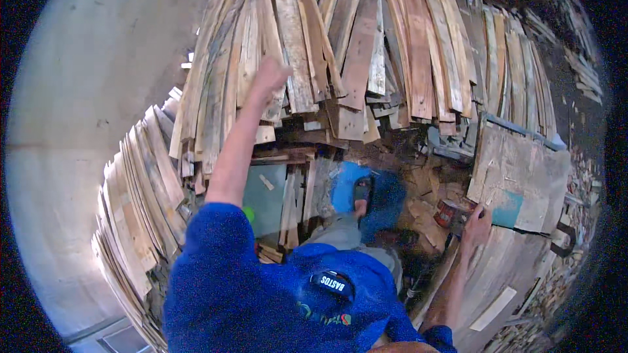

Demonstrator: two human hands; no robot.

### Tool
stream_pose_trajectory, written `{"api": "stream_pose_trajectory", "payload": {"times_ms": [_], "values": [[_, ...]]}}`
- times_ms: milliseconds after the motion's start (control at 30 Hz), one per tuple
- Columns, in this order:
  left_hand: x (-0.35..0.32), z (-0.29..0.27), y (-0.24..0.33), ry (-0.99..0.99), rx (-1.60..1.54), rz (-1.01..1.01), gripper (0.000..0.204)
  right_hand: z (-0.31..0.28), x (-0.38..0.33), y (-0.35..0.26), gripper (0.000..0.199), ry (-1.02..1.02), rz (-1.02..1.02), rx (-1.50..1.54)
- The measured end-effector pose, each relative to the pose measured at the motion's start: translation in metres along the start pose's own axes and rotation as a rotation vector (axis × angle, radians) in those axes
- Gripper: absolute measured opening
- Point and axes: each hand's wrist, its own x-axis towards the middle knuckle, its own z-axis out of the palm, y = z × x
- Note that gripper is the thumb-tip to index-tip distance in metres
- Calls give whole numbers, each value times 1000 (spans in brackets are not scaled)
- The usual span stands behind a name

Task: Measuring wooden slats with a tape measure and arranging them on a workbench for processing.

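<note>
My left arm reaches out over a broad stack of wooden boards [360,59]. At its end my left hand [268,80] looks closed, its fingers bunched above or against the boards; what they hold, if anything, is blurred. On the right, my right hand [476,227] is low beside the near edge of a worn wooden panel [504,163] with a teal patch. Its fingers are curled, and I cannot make out what is in them. Just left of that hand is a small red and dark object [447,214] with a printed label.
More thin boards [140,189] fan out at the left, beside a pale floor [85,78]. A blue thing [347,186] and wood scraps [425,196] lie in the gap before me. A grey-green panel [267,196] stands left of my legs. Bits of wood litter the far right.
</note>
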Motion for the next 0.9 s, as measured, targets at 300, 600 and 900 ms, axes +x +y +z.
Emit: {"api": "stream_pose_trajectory", "payload": {"times_ms": [300,600,900], "values": [[-226,131,-6,-428,-1549,-226,50,7,0,14,52,15,5,71],[-265,203,59,-716,-925,128,57,-14,-33,-64,57,-141,-340,539],[-419,318,158,-1053,-488,425,40,-76,-92,-19,66,-408,-433,469]]}}
